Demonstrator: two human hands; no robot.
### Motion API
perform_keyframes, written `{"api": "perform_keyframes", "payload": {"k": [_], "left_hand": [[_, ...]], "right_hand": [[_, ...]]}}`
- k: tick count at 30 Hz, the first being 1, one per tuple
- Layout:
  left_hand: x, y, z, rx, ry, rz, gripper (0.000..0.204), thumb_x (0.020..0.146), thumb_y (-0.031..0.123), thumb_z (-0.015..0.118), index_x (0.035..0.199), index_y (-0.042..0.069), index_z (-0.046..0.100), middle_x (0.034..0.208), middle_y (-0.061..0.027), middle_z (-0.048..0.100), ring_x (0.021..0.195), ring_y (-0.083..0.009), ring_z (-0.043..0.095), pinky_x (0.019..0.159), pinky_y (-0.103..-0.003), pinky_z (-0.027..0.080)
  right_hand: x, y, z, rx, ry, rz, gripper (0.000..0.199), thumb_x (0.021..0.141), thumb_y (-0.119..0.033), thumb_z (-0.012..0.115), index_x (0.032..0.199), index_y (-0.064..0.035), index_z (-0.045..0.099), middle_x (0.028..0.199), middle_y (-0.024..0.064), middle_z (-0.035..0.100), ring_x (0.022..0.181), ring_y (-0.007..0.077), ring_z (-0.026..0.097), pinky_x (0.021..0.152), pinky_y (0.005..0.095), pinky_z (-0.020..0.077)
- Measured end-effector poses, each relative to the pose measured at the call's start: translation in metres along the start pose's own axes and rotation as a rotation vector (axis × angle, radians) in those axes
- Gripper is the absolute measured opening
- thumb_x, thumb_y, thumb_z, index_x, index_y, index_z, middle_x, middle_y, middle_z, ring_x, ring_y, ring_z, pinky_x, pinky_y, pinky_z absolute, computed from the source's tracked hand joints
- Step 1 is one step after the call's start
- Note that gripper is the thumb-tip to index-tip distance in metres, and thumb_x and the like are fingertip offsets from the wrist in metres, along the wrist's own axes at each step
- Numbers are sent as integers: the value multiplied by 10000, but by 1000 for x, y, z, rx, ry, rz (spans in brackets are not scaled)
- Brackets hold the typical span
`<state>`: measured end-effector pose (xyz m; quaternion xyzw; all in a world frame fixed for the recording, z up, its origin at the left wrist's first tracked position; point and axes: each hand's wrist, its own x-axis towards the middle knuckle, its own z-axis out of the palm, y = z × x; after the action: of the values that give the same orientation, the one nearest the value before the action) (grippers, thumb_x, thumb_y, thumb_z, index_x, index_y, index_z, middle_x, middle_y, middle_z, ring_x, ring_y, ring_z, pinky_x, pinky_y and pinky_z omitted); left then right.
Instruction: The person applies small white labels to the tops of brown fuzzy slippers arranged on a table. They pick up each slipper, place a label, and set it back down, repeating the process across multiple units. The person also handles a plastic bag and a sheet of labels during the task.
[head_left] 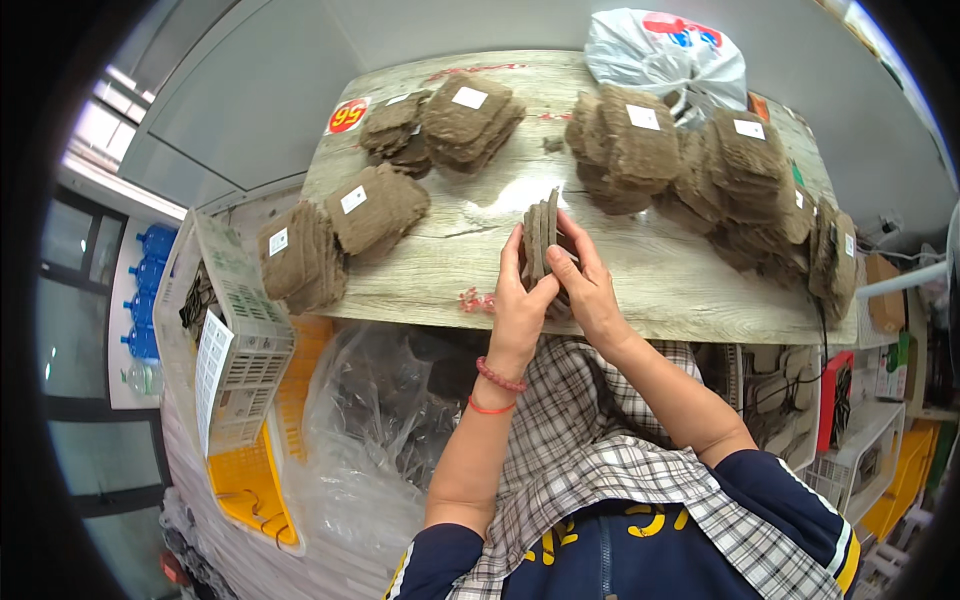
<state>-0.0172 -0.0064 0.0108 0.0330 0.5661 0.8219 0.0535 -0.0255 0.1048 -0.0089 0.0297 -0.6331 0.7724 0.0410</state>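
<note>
Fingers first: they are clamped on a stack of brown pads (pixel 538 238), its layers side by side, over the near middle of the table (pixel 470 258). The left hand (pixel 522 308) grips from the left, thumb bent inward at the near end; the right hand (pixel 594 302) grips from the right, thumb laid against the pads, fingers pointing far. Both forearms slant inward from near left and near right, the left wearing a beaded bracelet (pixel 499 377). Brown piles (pixel 378 212) lie left and right.
</note>
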Motion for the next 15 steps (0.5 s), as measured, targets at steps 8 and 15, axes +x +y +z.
{"api": "perform_keyframes", "payload": {"k": [8, 15], "left_hand": [[1, -22, 13, -60, -137, -9, 739, 934, 70, 548, 1548, 85, 137, 1469, -112, 386, 1328, -208, 408, 1105, -349, 335], [3, -24, 18, 109, -206, -2, 787, 894, 6, 521, 1557, 101, 109, 1512, -114, 321, 1360, -209, 365, 1111, -332, 321]], "right_hand": [[1, -9, -34, -87, 53, 38, 659, 905, -254, 632, 1447, 0, 357, 1347, 218, 516, 1215, 287, 540, 982, 374, 455], [17, -9, -54, -343, 19, 132, 720, 801, -282, 625, 1412, 12, 382, 1189, 260, 612, 1081, 356, 625, 925, 384, 486]]}}
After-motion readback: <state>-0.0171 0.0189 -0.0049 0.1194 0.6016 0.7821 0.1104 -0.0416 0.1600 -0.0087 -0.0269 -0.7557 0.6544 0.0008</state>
